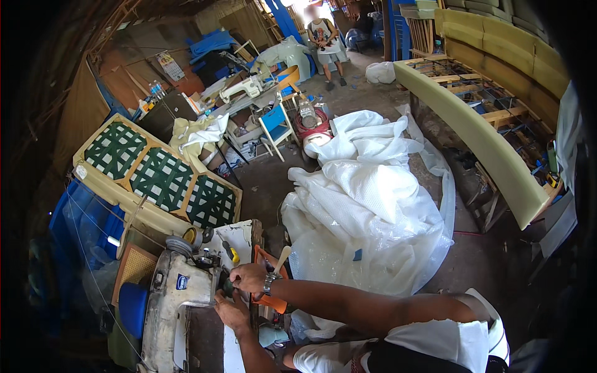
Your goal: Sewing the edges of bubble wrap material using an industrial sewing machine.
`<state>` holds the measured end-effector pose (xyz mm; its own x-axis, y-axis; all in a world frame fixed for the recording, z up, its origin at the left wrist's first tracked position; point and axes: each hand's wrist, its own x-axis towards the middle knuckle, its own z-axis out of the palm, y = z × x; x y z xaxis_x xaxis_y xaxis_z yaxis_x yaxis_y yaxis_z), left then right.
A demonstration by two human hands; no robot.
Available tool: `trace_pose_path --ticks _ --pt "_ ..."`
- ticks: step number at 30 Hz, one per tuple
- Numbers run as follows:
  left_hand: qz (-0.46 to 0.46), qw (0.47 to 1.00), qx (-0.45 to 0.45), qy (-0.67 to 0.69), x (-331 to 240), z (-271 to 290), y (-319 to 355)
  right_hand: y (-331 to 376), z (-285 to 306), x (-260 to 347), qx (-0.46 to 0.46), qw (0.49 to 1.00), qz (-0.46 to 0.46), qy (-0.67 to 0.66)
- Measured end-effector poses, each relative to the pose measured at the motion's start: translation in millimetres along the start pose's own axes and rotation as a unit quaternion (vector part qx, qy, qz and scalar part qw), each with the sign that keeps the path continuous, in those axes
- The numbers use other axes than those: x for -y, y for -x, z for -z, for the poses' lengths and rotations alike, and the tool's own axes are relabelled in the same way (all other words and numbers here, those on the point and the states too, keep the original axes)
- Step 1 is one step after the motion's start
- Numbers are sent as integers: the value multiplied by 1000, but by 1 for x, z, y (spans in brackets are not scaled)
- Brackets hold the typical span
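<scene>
A worn, pale sewing machine (163, 304) stands on the table in front of me, at the lower left. My right hand (249, 278), with a metal watch on its wrist, bends down at the machine's needle end. Its fingers are closed together, and whatever they grip is too small or hidden. Just below it, my left hand (232, 314) is at the same spot, fingertips drawn in against the machine head. A small greenish piece (228, 287) shows between the hands. Beyond them, a yellow-and-black handled tool (232, 253) lies on the white tabletop (217, 238).
A large heap of white bubble wrap (367, 205) covers the floor to the right. A sofa frame with green webbing (163, 176) lies at left. A long upholstered frame (472, 137) stands at right. Another person (323, 40) stands far back, near a second sewing machine (242, 88).
</scene>
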<state>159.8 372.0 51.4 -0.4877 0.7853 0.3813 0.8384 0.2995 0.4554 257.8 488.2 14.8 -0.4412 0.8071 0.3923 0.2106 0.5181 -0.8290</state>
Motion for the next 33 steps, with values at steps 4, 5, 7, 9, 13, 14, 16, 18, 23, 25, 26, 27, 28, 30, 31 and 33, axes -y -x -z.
trace_pose_path --ticks 4,5,7,9,13,14,16,18,23,25,26,27,28,30,31,33 --pt "-37 999 -33 8 11 -8 0 2 4 2 17 999 22 32" --pt "-38 999 -34 8 10 -8 0 3 6 4 19 998 38 41" --pt "-23 999 -22 -7 9 -8 1 6 5 10 19 997 28 75" --pt "-30 999 -31 -4 6 -7 2 10 7 14 18 994 18 111" --pt "-16 1000 -19 -3 -4 1 8 18 2 12 -46 986 80 137" --pt "-17 1000 -20 -3 -3 2 10 18 3 14 -52 983 95 148" --pt "-46 998 -22 26 2 1 12 15 5 19 -8 990 34 138" --pt "-53 998 -24 32 5 1 14 12 12 30 52 987 -66 139" --pt "-10 991 -26 129 12 15 34 19 5 27 15 995 -55 77" --pt "15 983 -37 182 19 27 52 19 7 31 74 994 -64 54" --pt "20 982 -43 180 19 36 64 20 0 22 27 998 -30 38" --pt "-8 975 -57 213 31 43 69 15 -20 4 -23 1000 2 14" --pt "-20 956 -51 289 43 50 75 1 -29 -22 -6 999 1 -45" --pt "25 955 -51 293 45 86 90 -26 -17 -77 179 873 22 -453" --pt "22 954 -90 285 55 95 109 -34 -4 -71 130 914 290 -250" --pt "79 952 -114 273 90 127 144 -43 -19 -57 130 930 57 -340"
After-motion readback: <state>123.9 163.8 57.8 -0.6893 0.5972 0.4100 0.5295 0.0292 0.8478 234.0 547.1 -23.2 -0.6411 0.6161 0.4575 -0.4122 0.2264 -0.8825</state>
